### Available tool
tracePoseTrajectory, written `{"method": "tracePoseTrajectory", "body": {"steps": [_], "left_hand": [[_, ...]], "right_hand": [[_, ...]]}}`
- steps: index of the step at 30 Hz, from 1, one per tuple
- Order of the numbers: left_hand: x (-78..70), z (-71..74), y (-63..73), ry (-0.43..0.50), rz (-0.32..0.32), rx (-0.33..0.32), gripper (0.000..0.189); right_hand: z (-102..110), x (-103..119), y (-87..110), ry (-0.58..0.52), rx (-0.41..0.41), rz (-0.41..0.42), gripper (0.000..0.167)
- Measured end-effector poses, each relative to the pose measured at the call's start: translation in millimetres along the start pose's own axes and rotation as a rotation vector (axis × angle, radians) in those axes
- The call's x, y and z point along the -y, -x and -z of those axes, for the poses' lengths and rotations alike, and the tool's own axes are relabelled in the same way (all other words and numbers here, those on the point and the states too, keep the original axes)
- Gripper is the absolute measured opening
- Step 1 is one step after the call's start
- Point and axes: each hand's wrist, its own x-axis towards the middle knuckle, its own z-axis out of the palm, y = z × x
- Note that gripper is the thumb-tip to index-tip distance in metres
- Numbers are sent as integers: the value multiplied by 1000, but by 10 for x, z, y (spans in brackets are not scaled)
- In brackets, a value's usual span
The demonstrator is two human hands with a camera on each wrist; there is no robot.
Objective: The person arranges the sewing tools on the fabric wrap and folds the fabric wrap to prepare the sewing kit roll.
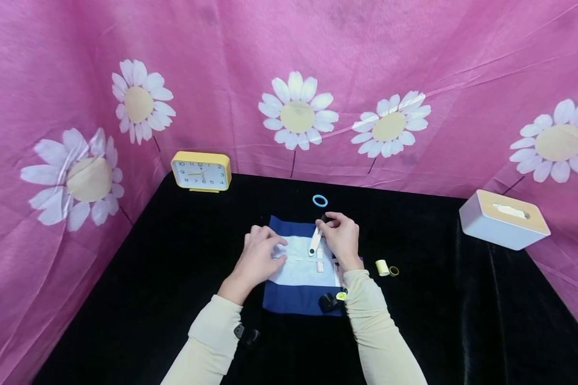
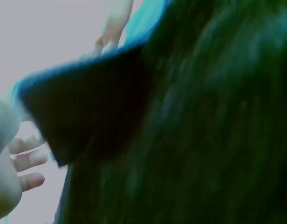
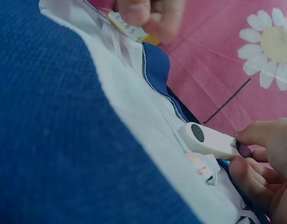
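Observation:
In the head view my right hand (image 1: 343, 238) pinches the dark end of a slim white tool (image 1: 315, 241) with a round black inset; its kind is unclear. The tool slants over a blue-and-white cloth pouch (image 1: 298, 275) spread flat. A narrow band runs across the pouch's white middle, and a small pale strip (image 1: 320, 262) lies at it. My left hand (image 1: 257, 255) is at the pouch's left side, fingers loosely bent, holding nothing. In the right wrist view, thumb and fingers grip the white tool (image 3: 211, 141). The left wrist view is dark and blurred.
A blue ring (image 1: 320, 200) lies behind the pouch. To its right are a yellow thread spool (image 1: 382, 268) and a gold-coloured ring (image 1: 394, 271). A yellow clock (image 1: 202, 171) stands back left, a tissue box (image 1: 501, 222) at the right. A yellow-green item (image 1: 341, 295) is by the right cuff.

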Motion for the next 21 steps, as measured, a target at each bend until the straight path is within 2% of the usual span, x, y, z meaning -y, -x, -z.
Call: {"method": "tracePoseTrajectory", "body": {"steps": [2, 4, 7, 9, 15, 21], "left_hand": [[-85, -31, -19, -10, -43, 58, 22], [-148, -69, -28, -11, -59, 110, 21], [-199, -139, -33, -7, -48, 156, 19], [-209, -189, -35, -14, -32, 154, 17], [-213, -317, -56, -15, 27, 90, 15], [-237, -403, -97, -35, 54, 50, 9]], "right_hand": [[-7, -10, -5, -2, -6, -4, 33], [-13, -9, -2, -8, -5, -10, 33], [-26, -7, 5, -24, -1, -13, 33], [-29, -3, 9, -32, -5, -13, 33], [-28, -30, 1, -32, -1, -10, 32], [-19, -40, -10, -36, -17, 2, 33]]}}
